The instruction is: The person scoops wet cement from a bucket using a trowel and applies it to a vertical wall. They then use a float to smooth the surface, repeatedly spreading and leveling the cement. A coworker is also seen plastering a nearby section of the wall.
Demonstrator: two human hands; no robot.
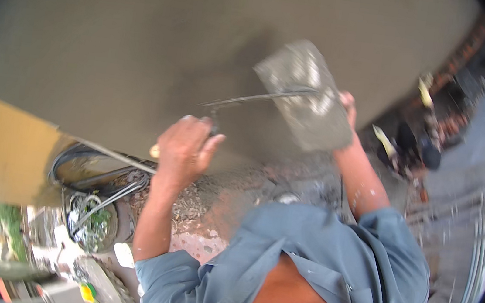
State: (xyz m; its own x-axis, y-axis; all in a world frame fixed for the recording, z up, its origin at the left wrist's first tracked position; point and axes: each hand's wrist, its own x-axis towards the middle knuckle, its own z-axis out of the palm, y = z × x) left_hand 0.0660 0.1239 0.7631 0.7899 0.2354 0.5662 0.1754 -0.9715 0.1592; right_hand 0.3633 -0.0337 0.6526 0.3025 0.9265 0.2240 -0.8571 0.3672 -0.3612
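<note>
My left hand (185, 147) is wrapped round the handle of a plastering trowel (255, 98), whose thin blade appears edge-on. The tip of a pale handle shows beside the hand. At its right end the blade meets a grey rectangular board (304, 101), which carries wet, shiny mortar. My right hand (349, 107) grips this mortar board at its right side; most of the fingers are hidden behind it. Beyond both tools spreads a broad surface of smooth grey plaster (117, 31). Some motion blur softens the board and trowel.
Coiled dark hoses or cables (99, 172) lie at the left by a yellowish panel (2, 138). Below them is a round container with green plants (95, 224). Rubble and broken bricks (442, 126) lie at the right, near a metal rack (457, 241).
</note>
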